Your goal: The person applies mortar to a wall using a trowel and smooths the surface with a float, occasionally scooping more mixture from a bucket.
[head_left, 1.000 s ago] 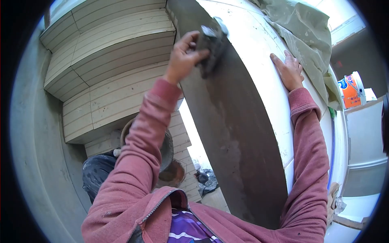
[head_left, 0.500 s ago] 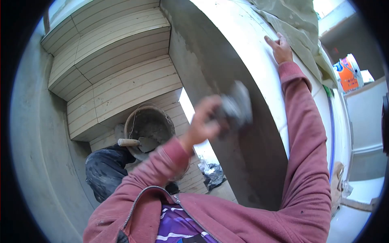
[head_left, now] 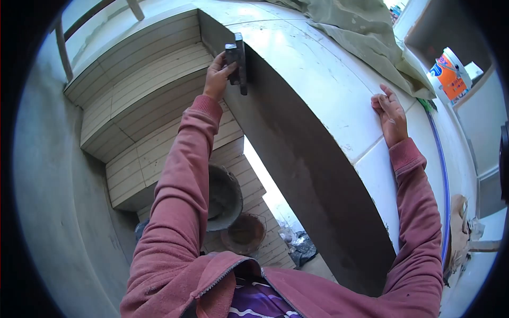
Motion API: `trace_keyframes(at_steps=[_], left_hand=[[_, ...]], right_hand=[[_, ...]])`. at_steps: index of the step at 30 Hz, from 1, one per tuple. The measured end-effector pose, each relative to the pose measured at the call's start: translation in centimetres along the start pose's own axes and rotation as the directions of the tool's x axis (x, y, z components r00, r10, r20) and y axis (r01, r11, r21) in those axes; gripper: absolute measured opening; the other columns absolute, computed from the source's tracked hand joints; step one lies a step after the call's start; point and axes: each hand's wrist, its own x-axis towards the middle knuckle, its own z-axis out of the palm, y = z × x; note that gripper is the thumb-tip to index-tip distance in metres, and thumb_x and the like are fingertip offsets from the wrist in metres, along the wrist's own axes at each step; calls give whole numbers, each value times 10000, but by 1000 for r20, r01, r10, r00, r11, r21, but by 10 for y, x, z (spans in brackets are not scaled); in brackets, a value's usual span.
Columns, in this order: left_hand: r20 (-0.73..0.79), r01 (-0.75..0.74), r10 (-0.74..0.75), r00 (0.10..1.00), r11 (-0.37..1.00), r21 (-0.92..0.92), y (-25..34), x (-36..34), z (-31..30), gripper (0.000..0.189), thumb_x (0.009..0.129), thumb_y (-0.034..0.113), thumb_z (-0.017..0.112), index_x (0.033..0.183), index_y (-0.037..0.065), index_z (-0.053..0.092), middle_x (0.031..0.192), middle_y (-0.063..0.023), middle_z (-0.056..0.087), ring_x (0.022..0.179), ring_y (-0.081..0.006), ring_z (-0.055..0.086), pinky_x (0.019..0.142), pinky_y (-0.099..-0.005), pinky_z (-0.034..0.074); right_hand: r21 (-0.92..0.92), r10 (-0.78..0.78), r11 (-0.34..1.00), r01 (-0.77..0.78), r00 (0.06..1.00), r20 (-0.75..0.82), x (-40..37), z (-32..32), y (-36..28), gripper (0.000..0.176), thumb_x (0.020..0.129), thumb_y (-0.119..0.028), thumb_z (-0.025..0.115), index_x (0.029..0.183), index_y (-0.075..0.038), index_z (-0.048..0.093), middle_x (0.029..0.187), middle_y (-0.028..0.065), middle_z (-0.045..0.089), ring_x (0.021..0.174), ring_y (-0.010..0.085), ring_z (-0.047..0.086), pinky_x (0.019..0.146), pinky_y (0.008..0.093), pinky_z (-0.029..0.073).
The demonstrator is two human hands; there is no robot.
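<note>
My left hand [head_left: 219, 76] is wrapped round the handle of a dark float [head_left: 237, 63], whose flat side lies against the upper end of the grey plastered wall face [head_left: 302, 159]. Over on the right, my right hand [head_left: 391, 112] is above the white tiled top [head_left: 318, 90], palm partly turned up, with some fingers stretched and others curled. Nothing shows in it. The tiled top borders the plastered face along a curved edge.
Tiled steps [head_left: 159, 90] rise at the upper left. Below them stand a mortar bucket [head_left: 225, 199] and a smaller bucket [head_left: 245, 233]. A cloth [head_left: 366, 47] covers part of the top. An orange and white bucket [head_left: 450, 77] stands at the right.
My left hand has moved up and left with the float, to the wall's far end. My right hand has shifted down and right and turned over. The view has shifted slightly.
</note>
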Motion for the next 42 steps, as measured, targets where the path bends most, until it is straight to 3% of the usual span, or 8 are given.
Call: trace_keyframes(at_steps=[9, 11, 16, 20, 26, 29, 37, 42], left_hand=[[160, -97, 76, 984, 987, 131, 25, -138, 99, 564, 700, 19, 659, 1229, 45, 466, 1047, -59, 568, 850, -111, 554, 689, -244, 465], [218, -250, 185, 958, 914, 319, 17, -176, 119, 591, 662, 47, 690, 1211, 9, 474, 1126, -109, 563, 927, -183, 568, 769, -281, 430], [395, -376, 244, 885, 877, 300, 46, -260, 193, 576, 661, 122, 710, 1180, 22, 481, 1109, -182, 547, 963, -342, 556, 827, -377, 453], [646, -95, 24, 763, 993, 75, 63, -311, 218, 621, 642, 28, 720, 1210, 23, 469, 1139, -131, 542, 999, -263, 545, 844, -338, 432], [106, 102, -115, 988, 987, 124, 34, -247, 109, 594, 675, -53, 682, 1213, 3, 437, 1111, -84, 514, 973, -150, 503, 856, -282, 422], [-10, -156, 162, 987, 963, 222, 44, -172, 75, 516, 662, -137, 596, 1137, 14, 463, 1033, -48, 544, 933, -135, 533, 827, -262, 436], [246, -530, 499, 831, 574, 624, 8, -44, 19, 389, 630, -142, 535, 957, 69, 549, 994, -79, 597, 998, -228, 562, 906, -326, 411], [388, -510, 334, 859, 479, 715, -56, -72, -11, 425, 586, -125, 523, 961, 75, 554, 1009, -125, 588, 1029, -315, 545, 963, -394, 378]], right_hand=[[-111, -34, 993, 38, 999, 39, 4, 5, 2, 637, 842, -238, 581, 1293, 88, 272, 909, 58, 535, 890, 117, 496, 852, 229, 362], [-129, -40, 991, 45, 998, 39, 6, 4, 4, 642, 842, -242, 583, 1293, 90, 269, 909, 60, 533, 889, 117, 495, 850, 230, 362], [-149, -30, 988, 36, 999, 43, 10, 1, 9, 685, 832, -259, 604, 1296, 97, 248, 884, 54, 525, 871, 117, 496, 827, 224, 372], [-138, -21, 990, 25, 999, 34, 8, -4, 12, 697, 823, -245, 620, 1299, 96, 243, 883, 59, 527, 863, 120, 502, 814, 223, 378], [-144, -53, 987, 64, 995, 83, 6, -3, 11, 722, 807, -233, 640, 1305, 98, 235, 867, 59, 538, 858, 122, 505, 805, 226, 372], [-164, -43, 985, 56, 996, 82, 7, -3, 11, 729, 803, -224, 643, 1307, 100, 228, 859, 53, 533, 849, 121, 499, 798, 225, 366], [-128, -44, 990, 58, 993, 108, 6, 0, 6, 683, 824, -157, 604, 1313, 107, 206, 832, 43, 525, 806, 99, 491, 783, 211, 373], [-178, -24, 983, 47, 991, 134, 5, 8, 4, 662, 836, -131, 584, 1319, 105, 198, 825, 38, 520, 799, 89, 483, 783, 200, 372]])
